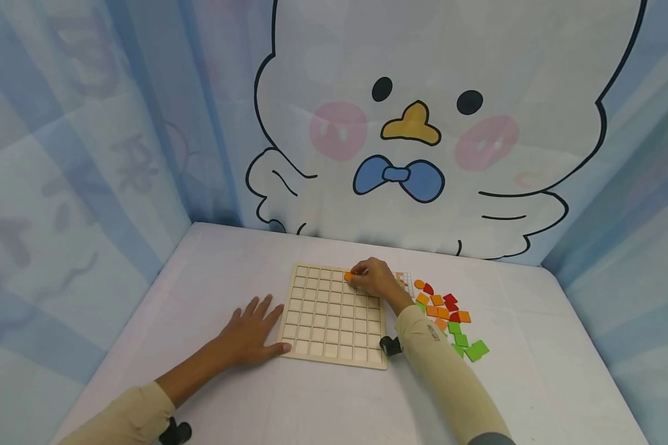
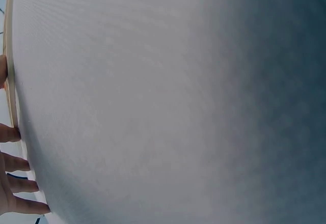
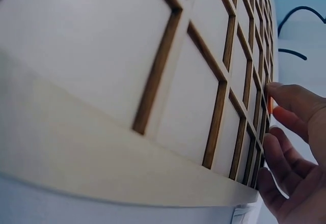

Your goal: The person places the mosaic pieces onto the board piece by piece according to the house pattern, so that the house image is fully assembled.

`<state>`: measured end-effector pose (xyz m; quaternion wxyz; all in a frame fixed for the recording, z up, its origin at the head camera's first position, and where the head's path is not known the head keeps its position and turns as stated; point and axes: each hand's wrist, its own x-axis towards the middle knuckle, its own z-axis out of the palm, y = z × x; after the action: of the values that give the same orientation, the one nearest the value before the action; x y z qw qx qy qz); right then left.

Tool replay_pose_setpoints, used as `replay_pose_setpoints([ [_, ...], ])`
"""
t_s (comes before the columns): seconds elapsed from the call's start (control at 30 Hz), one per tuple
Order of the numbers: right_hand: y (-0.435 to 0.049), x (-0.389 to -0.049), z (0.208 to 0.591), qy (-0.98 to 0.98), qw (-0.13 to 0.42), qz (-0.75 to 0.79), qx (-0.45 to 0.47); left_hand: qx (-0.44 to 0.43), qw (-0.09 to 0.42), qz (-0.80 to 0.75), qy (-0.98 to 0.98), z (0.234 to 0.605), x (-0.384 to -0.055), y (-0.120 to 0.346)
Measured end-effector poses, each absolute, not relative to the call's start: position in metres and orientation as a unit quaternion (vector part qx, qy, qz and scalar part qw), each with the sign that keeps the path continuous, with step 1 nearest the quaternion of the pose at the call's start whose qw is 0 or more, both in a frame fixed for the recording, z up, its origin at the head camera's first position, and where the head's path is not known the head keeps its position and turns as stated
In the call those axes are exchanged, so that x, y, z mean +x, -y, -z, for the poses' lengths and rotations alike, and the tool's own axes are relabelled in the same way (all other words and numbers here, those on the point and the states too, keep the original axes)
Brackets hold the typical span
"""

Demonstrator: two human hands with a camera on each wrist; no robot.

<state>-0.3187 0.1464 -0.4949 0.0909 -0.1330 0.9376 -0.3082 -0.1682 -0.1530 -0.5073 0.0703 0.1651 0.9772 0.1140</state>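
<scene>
A wooden grid board (image 1: 334, 316) lies on the table, its square cells bare across most of its face. Over its far side, my right hand (image 1: 374, 279) pinches a small orange piece (image 1: 349, 276) between thumb and fingers. In the right wrist view a sliver of the orange piece (image 3: 271, 103) shows at the fingertips, against the grid; its full outline is hidden. My left hand (image 1: 252, 334) lies with fingers spread beside the board's left edge, the thumb touching the near left corner. The left wrist view catches only those fingers (image 2: 20, 183) at its edge.
Right of the board lie loose flat pieces: orange squares (image 1: 436, 300), red pieces (image 1: 450, 298), green pieces (image 1: 477, 350) and an orange disc (image 1: 419, 284). A printed pattern card (image 1: 405, 279) sits partly behind my right hand. A curtain (image 1: 395, 216) with a cartoon stands behind the table.
</scene>
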Motion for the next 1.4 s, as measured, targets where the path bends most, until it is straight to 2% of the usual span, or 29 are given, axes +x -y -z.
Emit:
replay_pose_setpoints([
  [0.33, -0.153, -0.318, 0.494, -0.933, 0.083, 0.313, -0.158, 0.167, 0.073, -0.118, -0.976, 0.503, -0.166, 0.152],
  [0.67, -0.184, -0.310, 0.485, -0.920, 0.070, 0.342, -0.179, 0.176, 0.058, -0.104, -0.977, 0.508, -0.168, 0.153],
  [1.03, -0.224, -0.302, 0.476, -0.914, 0.081, 0.373, -0.140, 0.168, 0.068, -0.094, -0.979, 0.511, -0.170, 0.153],
  [1.4, -0.263, -0.293, 0.475, -0.925, 0.051, 0.358, -0.117, 0.166, 0.074, -0.100, -0.978, 0.509, -0.169, 0.153],
])
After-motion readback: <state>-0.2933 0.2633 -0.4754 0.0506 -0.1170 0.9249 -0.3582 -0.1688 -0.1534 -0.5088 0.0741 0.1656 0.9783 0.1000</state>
